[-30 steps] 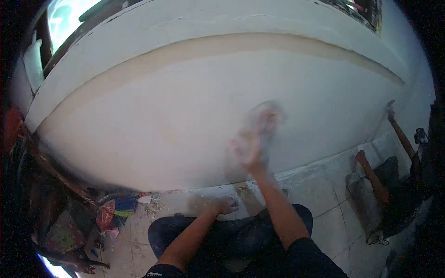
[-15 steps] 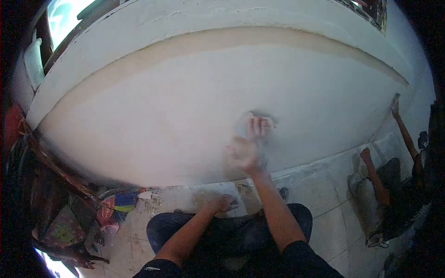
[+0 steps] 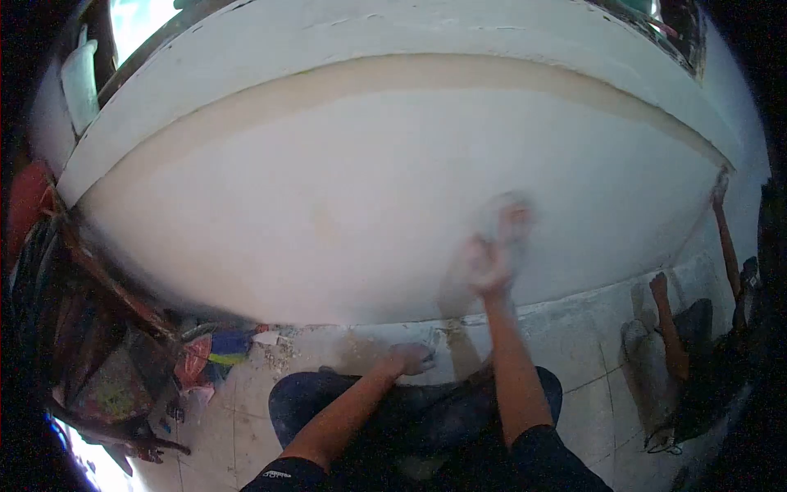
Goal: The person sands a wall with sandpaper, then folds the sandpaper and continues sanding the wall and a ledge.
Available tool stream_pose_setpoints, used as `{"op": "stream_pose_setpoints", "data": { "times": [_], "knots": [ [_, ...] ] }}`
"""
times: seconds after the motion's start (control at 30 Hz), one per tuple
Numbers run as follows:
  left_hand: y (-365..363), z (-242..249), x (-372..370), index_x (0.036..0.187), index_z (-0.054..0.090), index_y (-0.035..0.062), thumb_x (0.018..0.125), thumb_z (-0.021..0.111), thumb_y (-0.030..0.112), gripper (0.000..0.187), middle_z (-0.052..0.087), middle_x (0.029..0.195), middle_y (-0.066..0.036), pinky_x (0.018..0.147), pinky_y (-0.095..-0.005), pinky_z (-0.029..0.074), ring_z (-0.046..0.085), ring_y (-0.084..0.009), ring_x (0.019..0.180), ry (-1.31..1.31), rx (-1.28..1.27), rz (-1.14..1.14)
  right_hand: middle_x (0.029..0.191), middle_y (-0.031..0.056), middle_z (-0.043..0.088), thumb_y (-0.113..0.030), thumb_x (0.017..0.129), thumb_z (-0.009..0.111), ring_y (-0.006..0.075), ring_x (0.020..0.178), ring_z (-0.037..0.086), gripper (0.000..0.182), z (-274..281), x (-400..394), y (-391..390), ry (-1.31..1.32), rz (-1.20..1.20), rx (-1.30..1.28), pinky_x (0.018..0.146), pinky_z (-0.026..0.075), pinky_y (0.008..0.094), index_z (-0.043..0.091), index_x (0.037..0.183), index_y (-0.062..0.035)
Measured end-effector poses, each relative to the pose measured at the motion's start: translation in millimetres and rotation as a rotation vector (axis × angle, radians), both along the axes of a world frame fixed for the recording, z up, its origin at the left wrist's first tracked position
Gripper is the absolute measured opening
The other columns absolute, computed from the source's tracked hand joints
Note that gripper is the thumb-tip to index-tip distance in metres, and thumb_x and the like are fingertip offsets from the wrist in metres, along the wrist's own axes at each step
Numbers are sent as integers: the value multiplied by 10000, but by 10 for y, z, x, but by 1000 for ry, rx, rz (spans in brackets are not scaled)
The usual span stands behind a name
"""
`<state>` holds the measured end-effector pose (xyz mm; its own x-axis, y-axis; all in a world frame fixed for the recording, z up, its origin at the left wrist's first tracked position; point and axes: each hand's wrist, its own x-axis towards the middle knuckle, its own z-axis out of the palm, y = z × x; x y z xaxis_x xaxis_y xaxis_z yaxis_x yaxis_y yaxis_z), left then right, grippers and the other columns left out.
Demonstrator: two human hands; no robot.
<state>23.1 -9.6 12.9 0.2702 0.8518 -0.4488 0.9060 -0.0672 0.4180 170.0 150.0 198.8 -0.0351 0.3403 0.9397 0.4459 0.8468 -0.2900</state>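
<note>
My right hand (image 3: 496, 258), blurred by motion, is up against the pale wall (image 3: 328, 189). A thin greyish sheet (image 3: 518, 198), perhaps sandpaper, shows as a smear round its fingertips and lies between fingers and wall. Low in front of my knees, my left hand (image 3: 410, 359) is curled closed just above the floor. Whether anything is inside it is hidden.
At the right a co-worker's hand (image 3: 720, 190) touches the wall near the corner; the other hand (image 3: 658, 284) is lower down. A red basket-like item (image 3: 193, 361) and coloured wrappers lie left on the tiled floor (image 3: 238, 418). A ledge (image 3: 393, 33) runs above.
My right hand has moved right along the wall with the thin sheet. My left hand stays low and closed. The co-worker's upper hand has shifted slightly towards the wall's corner.
</note>
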Motion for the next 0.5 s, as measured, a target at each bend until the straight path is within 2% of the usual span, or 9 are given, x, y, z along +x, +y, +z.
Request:
{"op": "stream_pose_setpoints", "data": {
  "times": [0.07,0.1,0.17,0.3,0.33,0.4,0.43,0.47,0.5],
  "knots": [
    [-78,-7,-24,1235,657,84,996,538,466,466,662,1271,-174,1012,-544,486,621,-388,1177,-25,34,44,1585,282,359,-340,946,652,399,1499,307,728,178,51,114,317,-44,-82,1209,255,520,406,1510,48],
    [-89,-66,-11,1236,657,90,997,533,472,468,668,1260,-174,1007,-544,488,627,-389,1166,-37,89,54,1585,282,359,-340,946,652,399,1499,307,728,267,-2,87,311,-33,-75,1209,255,520,406,1510,48],
    [2,-152,-27,1237,657,96,999,527,479,469,673,1249,-174,1003,-544,491,632,-390,1155,-49,148,62,1610,283,321,-293,972,605,441,1530,228,716,422,-170,-25,253,20,14,1228,172,582,353,1543,58],
    [96,-110,-23,1232,653,98,998,522,485,471,656,1274,-174,1001,-533,496,632,-389,1151,7,-64,-15,1650,269,231,-304,940,621,482,1512,236,754,-86,-381,-370,-277,48,-6,1218,196,609,346,1535,68],
    [87,-40,-26,1234,651,95,996,524,482,471,648,1288,-173,1000,-530,498,632,-390,1149,28,-102,-24,1650,269,231,-304,940,621,482,1512,236,754,-163,-342,-321,-279,50,-8,1218,196,609,346,1535,68],
    [193,-1003,-80,1230,652,96,992,527,476,465,641,1300,-173,999,-528,499,631,-391,1151,-7,59,-37,1664,253,201,-259,942,610,474,1513,242,738,-313,-180,-122,-286,-71,230,1216,220,597,332,1544,65],
    [218,-1345,-110,1227,654,96,988,531,470,460,635,1312,-173,998,-526,500,631,-392,1152,-41,220,-48,1661,259,204,-256,948,609,467,1521,224,748,-352,-126,22,-58,81,110,1222,210,584,309,1554,64],
    [141,-922,-101,1234,649,92,987,532,471,467,634,1314,-175,1001,-525,499,630,-392,1154,-33,167,-24,1657,265,207,-254,953,608,461,1528,207,760,-352,-128,133,163,231,-20,1228,200,571,286,1564,62],
    [57,-444,-86,1241,644,88,987,533,472,474,633,1317,-177,1004,-524,498,630,-393,1155,-23,115,0,1654,277,201,-255,959,605,454,1537,178,775,7,-100,62,161,55,-17,1236,182,558,256,1575,60]
  ]
}}
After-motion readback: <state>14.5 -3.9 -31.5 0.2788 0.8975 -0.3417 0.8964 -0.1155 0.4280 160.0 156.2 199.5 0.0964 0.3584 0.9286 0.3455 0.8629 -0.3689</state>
